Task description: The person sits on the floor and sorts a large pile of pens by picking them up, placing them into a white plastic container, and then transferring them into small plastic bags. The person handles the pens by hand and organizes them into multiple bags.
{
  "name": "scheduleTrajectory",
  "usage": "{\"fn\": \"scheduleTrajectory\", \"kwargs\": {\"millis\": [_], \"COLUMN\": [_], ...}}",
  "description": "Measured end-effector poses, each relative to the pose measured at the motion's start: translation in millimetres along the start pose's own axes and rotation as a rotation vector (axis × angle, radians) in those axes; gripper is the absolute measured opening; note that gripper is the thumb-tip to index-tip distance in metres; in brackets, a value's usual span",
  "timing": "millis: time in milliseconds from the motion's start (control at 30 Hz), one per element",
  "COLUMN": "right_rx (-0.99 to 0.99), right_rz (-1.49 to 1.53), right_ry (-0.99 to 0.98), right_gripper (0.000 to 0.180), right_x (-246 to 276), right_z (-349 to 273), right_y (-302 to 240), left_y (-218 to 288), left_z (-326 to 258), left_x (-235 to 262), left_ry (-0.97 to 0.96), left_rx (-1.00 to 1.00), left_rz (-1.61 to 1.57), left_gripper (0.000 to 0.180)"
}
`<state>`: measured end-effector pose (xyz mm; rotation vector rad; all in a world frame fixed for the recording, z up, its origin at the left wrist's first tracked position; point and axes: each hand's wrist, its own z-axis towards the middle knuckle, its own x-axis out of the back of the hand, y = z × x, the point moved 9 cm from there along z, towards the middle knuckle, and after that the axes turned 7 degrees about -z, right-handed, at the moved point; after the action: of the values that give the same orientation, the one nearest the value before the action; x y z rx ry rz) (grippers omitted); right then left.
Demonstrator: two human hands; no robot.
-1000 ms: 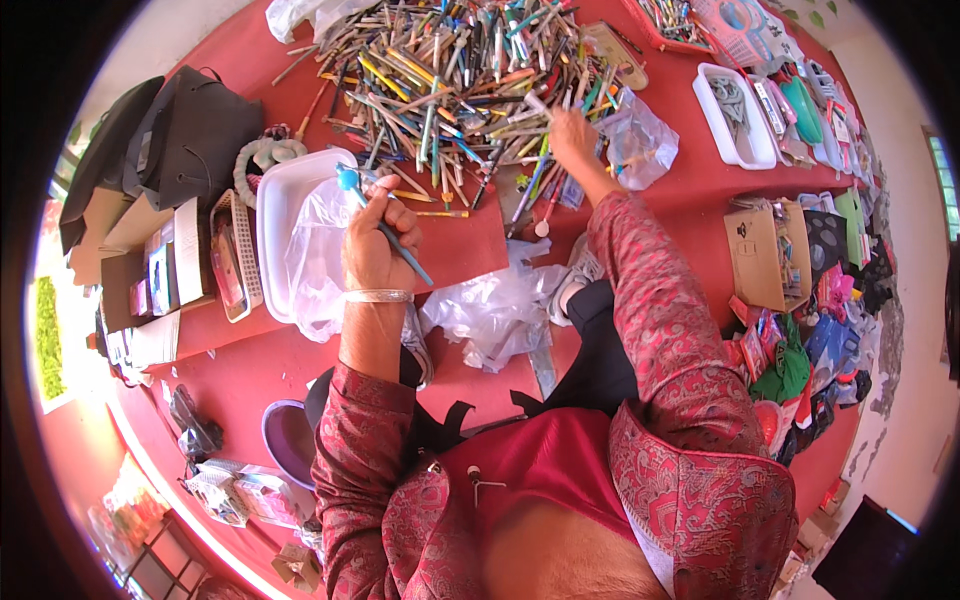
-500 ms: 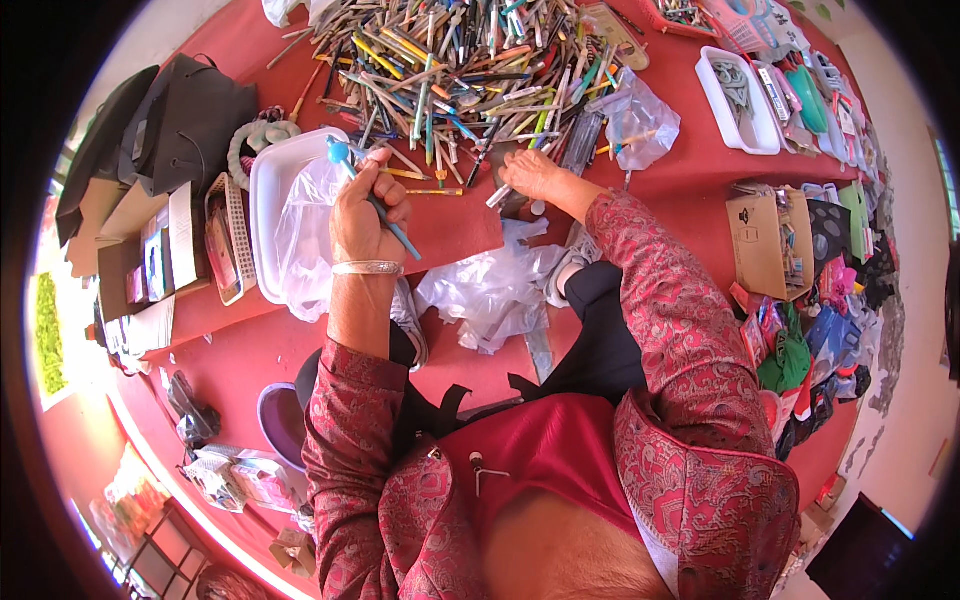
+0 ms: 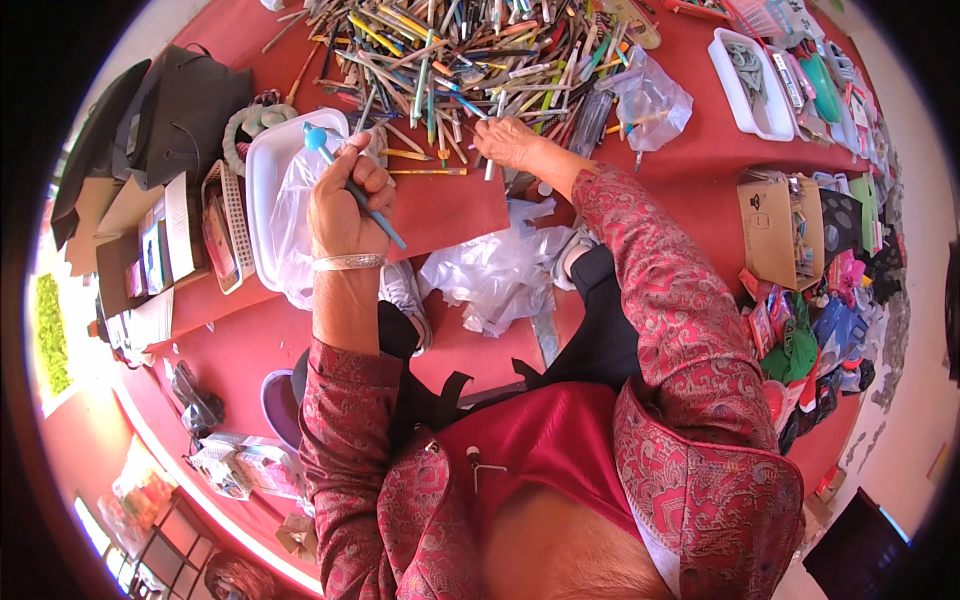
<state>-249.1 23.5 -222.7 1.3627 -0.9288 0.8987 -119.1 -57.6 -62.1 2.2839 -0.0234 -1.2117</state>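
My left hand (image 3: 348,205) is closed around a blue pen (image 3: 365,198) with a round blue ball at its top, tilted down to the right. Beside it stands a white plastic tub (image 3: 262,165) lined with a clear plastic bag (image 3: 298,195). My right hand (image 3: 512,146) is at the near edge of a large heap of pens and pencils (image 3: 450,60), fingers bent together. From under these fingers juts the end of a white pen-like stick (image 3: 489,171); the rest is hidden by the hand.
Crumpled clear plastic (image 3: 500,265) lies between my feet. At right are a clear bag (image 3: 650,100), a white tray (image 3: 770,115) and a cardboard box (image 3: 765,235). A black bag (image 3: 185,115), an open carton (image 3: 125,265) and a white basket (image 3: 238,235) stand at left.
My right hand has shifted left and slightly up along the heap's near edge, the white stick going with it. My left hand has moved a little left, still gripping the blue pen.
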Motion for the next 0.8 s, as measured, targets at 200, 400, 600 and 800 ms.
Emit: {"fn": "scheduleTrajectory", "kwargs": {"millis": [200, 400, 600, 800], "right_rx": [-0.137, -0.659, -0.534, -0.621], "right_rz": [0.263, 1.132, 2.062, 2.045], "right_ry": [0.084, 0.087, -0.116, -0.047], "right_gripper": [0.008, 0.027, 0.016, 0.01], "right_x": [25, 72, 167, 182], "right_z": [-5, -33, -14, -10], "right_y": [29, 144, 60, 34], "left_y": [-2, -12, -42, -62], "left_z": [0, 2, 12, -16], "left_x": [4, -10, -18, -53], "left_ry": [-0.031, 0.023, -0.246, -0.39], "left_rx": [0.02, -0.08, 0.025, 0.137], "left_rz": [-0.018, 0.1, 0.054, 0.156], "left_gripper": [0.016, 0.022, 0.033, 0.035]}}
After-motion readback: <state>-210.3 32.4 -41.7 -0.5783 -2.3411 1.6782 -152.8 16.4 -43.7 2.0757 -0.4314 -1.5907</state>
